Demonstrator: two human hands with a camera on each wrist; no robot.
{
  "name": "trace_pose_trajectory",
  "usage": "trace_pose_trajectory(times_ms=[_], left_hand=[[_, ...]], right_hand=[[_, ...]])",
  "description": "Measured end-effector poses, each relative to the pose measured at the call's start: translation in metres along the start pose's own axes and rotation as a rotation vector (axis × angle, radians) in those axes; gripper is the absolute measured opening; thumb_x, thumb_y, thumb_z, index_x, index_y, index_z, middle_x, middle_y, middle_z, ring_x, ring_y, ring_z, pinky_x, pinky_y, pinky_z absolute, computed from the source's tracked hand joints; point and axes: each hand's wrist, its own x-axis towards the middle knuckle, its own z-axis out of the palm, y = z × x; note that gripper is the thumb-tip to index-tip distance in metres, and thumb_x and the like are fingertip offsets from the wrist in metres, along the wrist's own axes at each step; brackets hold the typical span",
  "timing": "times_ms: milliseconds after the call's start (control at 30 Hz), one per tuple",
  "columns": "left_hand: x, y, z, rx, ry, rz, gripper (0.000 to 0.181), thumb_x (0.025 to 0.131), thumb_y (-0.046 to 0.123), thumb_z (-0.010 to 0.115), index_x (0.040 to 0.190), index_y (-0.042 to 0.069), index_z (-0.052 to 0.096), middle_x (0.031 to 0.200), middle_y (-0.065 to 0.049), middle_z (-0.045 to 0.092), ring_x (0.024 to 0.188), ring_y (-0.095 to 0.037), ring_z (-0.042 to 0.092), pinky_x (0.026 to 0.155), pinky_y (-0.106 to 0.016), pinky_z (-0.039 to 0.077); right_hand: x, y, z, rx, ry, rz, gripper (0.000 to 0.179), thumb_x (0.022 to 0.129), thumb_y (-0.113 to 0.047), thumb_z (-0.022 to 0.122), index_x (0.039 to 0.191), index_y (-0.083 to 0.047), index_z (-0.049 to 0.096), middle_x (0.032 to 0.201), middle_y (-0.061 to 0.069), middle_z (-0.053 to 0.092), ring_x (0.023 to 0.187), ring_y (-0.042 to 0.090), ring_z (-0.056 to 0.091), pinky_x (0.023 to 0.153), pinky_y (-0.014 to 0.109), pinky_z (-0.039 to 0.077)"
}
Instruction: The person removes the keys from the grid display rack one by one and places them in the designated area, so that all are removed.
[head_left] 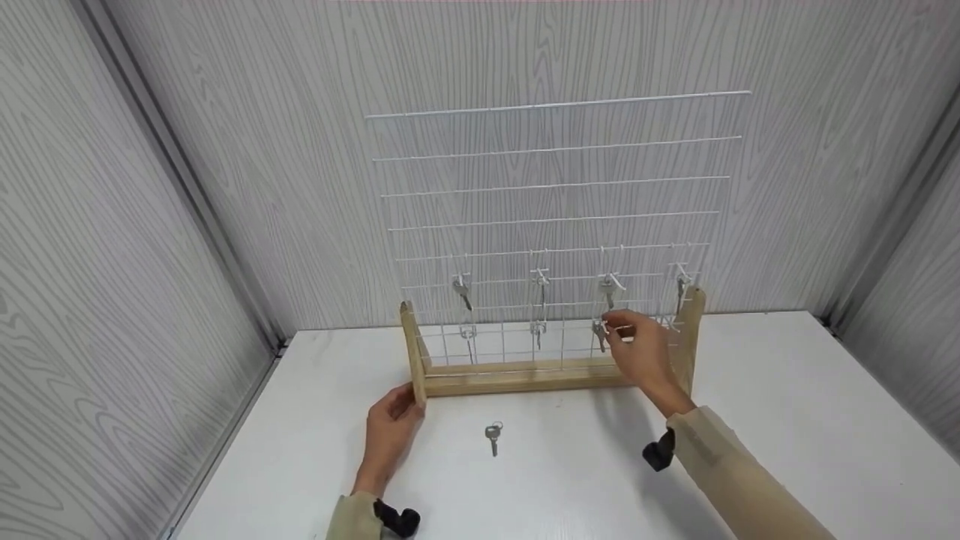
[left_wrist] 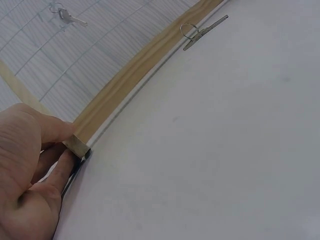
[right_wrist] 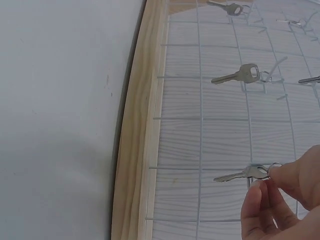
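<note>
A white wire grid rack [head_left: 559, 184] stands in a wooden base [head_left: 525, 379], with several keys hanging from its hooks. My right hand [head_left: 639, 346] pinches the ring of a key [right_wrist: 245, 174] at the lower row, third column from the left. That key hangs in front of the wires; whether its ring sits on a hook is hidden by the fingers. My left hand [head_left: 391, 425] grips the front end of the base's left side piece [left_wrist: 77, 146], thumb on one side and fingers on the other. One loose key [head_left: 493, 435] with a ring lies on the white table in front of the base.
Hanging keys surround the right hand, among them one above it [head_left: 608, 289] and one further left [head_left: 538, 334]. The white table [head_left: 547, 487] extends in front. Grey wood-patterned panels [head_left: 225, 187] enclose the back and both sides.
</note>
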Motion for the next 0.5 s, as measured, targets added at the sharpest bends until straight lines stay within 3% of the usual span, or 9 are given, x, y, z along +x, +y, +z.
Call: trace_pose_trajectory(times_ms=[267,500], left_hand=[[0.0017,-0.0024,0.0006,0.000,0.003,-0.001,0.044,0.102,0.006,0.069,0.145,0.000,0.062,0.147,-0.022,0.063,0.141,-0.038,0.059,0.113,-0.037,0.055],[0.0026,-0.0032,-0.0001,0.015,0.008,-0.005,0.045,0.102,0.006,0.070,0.145,0.001,0.062,0.147,-0.021,0.064,0.141,-0.037,0.060,0.115,-0.039,0.054]], right_hand=[[-0.0003,-0.0003,0.0004,0.000,0.029,-0.014,0.011,0.097,0.004,0.070,0.105,0.004,0.078,0.103,0.020,0.079,0.092,0.037,0.077,0.071,0.007,0.053],[0.0003,-0.0017,0.0002,0.001,0.022,-0.006,0.008,0.097,0.004,0.070,0.102,0.004,0.076,0.100,0.021,0.078,0.091,0.039,0.077,0.070,0.004,0.049]])
